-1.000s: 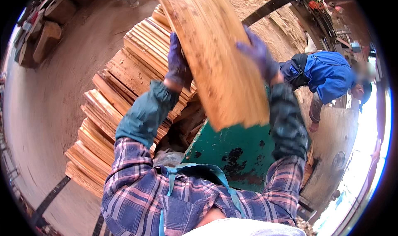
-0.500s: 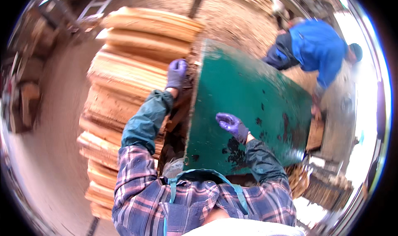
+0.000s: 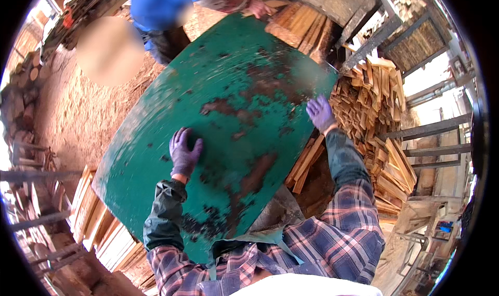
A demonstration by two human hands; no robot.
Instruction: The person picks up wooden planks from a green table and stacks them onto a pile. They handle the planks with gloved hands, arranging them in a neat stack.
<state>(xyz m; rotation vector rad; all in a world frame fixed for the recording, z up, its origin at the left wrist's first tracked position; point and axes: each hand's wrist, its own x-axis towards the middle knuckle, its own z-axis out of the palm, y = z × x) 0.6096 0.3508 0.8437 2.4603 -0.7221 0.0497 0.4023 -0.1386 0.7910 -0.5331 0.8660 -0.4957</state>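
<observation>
A worn green metal table top (image 3: 244, 72) with rusty patches fills the middle of the view. My left hand (image 3: 184, 153), in a purple glove, rests flat on it with fingers apart. My right hand (image 3: 320, 113), also in a purple glove, lies open at the table's right edge, beside a heap of short wood offcuts (image 3: 374, 103). Neither hand holds anything.
A person in a blue top (image 3: 161, 10) bends over at the far end of the table, one hand on stacked boards (image 3: 301, 23). Piled thin wood sheets (image 3: 99, 228) lie at lower left. Sawdust ground (image 3: 88, 109) spreads to the left. Metal frames (image 3: 431, 135) stand at right.
The wide wood sheet I held up with both hands a second ago is gone from them. The view has swung right from the sheet stack, and both hands now lie on the green table.
</observation>
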